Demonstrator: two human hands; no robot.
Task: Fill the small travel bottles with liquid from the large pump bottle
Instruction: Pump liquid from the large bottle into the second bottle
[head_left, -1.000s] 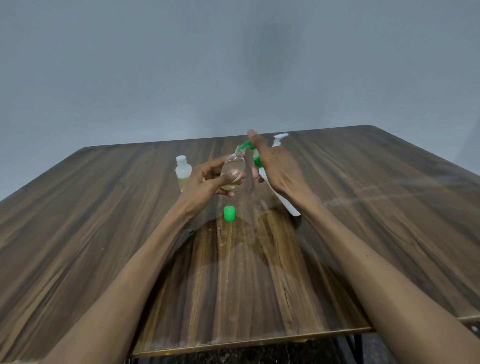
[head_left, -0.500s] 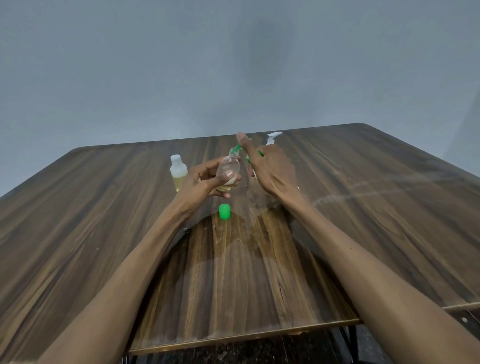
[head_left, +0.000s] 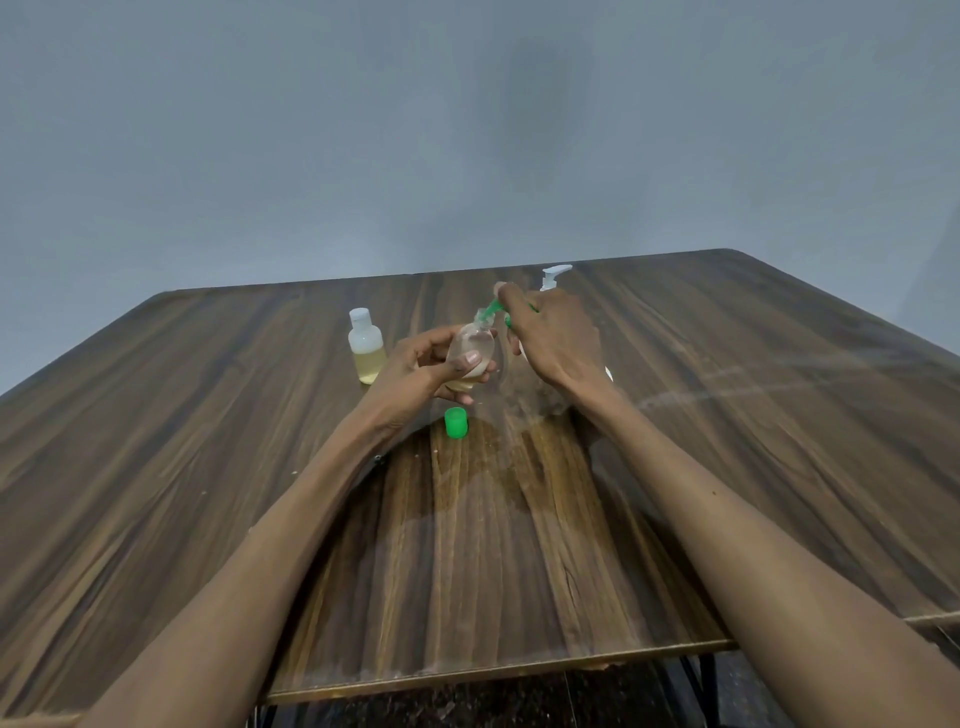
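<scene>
Plain grey-blue wall (head_left: 467, 130) fills the whole top half; under it there's a big dark wood-grain table (head_left: 182, 467) with a glossy top, and the middle strip looks lighter and kinda wet or shiny; a rough front edge shows at the bottom with dark floor below.

Both bare forearms come in from the bottom corners and meet over the middle of the table; the right hand (head_left: 556, 338) is wrapped around the large pump bottle with the green pump (head_left: 491, 310), fingers curled over the top of it, forefinger sitting up on the pump head; most of that bottle is hidden behind the hand so I can't tell how full it is; a bit of white shows at the wrist side. Just behind the hand a white pump nozzle (head_left: 555, 274) pokes up; can't tell what it belongs to.

The left hand (head_left: 421, 371) is gripping a small clear travel bottle (head_left: 471, 347), thumb across the front, held off the table and tilted with its open neck right at the green spout; some pale yellowish liquid sits in its bottom.

Left of the hands a second small bottle with a white cap (head_left: 366, 345) stands upright on the table, roughly half full of yellow liquid.

Smallest thing: a loose green cap (head_left: 456, 422) on the table, just below the left hand, not touching it.
</scene>
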